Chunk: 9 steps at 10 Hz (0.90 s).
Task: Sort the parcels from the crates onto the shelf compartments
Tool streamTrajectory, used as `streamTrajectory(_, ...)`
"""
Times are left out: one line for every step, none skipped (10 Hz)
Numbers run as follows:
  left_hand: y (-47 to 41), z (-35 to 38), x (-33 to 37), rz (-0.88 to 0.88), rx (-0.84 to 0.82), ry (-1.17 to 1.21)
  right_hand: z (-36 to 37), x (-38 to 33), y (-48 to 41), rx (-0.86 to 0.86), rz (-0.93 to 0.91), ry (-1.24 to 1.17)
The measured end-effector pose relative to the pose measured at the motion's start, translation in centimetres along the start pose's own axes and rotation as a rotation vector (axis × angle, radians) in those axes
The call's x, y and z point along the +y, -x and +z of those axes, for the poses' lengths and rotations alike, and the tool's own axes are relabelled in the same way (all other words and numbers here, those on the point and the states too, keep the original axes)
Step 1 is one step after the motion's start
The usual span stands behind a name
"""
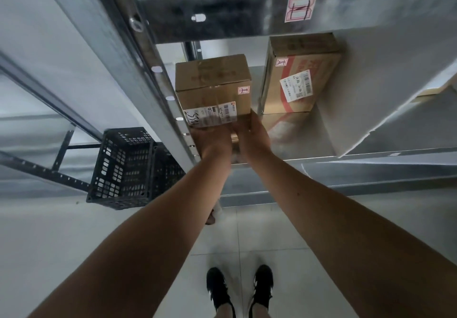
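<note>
At the shelf [358, 157], left hand [212, 142] and right hand [252, 133] grip the held parcel [212, 87] beside a shelved parcel [296, 75], fingers hidden beneath it; crate [123, 169] contents unseen.

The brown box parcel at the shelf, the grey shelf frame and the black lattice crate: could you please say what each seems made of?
Brown box parcel: cardboard by its look, matte, taped seam, paper labels.
Grey shelf frame: metal, probably galvanised steel, dull sheen, punched holes.
Black lattice crate: likely moulded plastic, matte, perforated walls.
</note>
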<state>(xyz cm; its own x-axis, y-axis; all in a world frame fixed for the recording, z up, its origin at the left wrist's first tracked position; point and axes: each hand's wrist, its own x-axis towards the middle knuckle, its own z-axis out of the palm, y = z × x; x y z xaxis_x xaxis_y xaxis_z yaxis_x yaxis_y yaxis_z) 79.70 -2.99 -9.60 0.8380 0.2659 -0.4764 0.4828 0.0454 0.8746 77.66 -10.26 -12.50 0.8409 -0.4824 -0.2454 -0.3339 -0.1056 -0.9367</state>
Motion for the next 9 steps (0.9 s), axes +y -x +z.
streamTrajectory(-2.1,1.0,-0.4,0.098,0.096,0.044,0.1,0.7,-1.7,-0.028,0.007,-0.074)
streamTrajectory(-3.1,2.4,-0.2,0.133,0.042,0.089,0.1,1.0,-3.8,-0.074,0.038,-0.1)
streamTrajectory(-3.9,3.6,0.1,0.177,0.068,0.046,0.1,0.8,-5.7,-0.06,0.039,-0.051)
streamTrajectory(-4.7,4.1,0.3,0.191,0.089,0.028,0.1,0.5,-6.8,-0.065,0.043,-0.017)
streamTrajectory(-5.2,4.2,0.8,0.19,0.068,0.082,0.5,0.7,-7.6,-0.094,0.018,-0.005)
streamTrajectory(-5.5,4.4,0.7,0.206,0.056,0.077,0.8,1.1,-8.8,-0.065,-0.011,0.032)
streamTrajectory(-6.2,4.6,0.1,0.207,0.052,0.043,0.8,0.5,-8.5,-0.068,-0.016,0.042)
streamTrajectory(-6.4,4.6,-0.7,0.153,0.083,-0.046,-0.5,-0.5,-6.7,-0.088,0.062,0.046)
streamTrajectory(-5.8,4.7,-0.9,0.082,0.118,-0.123,-2.1,-0.8,-5.1,-0.072,0.113,-0.004)
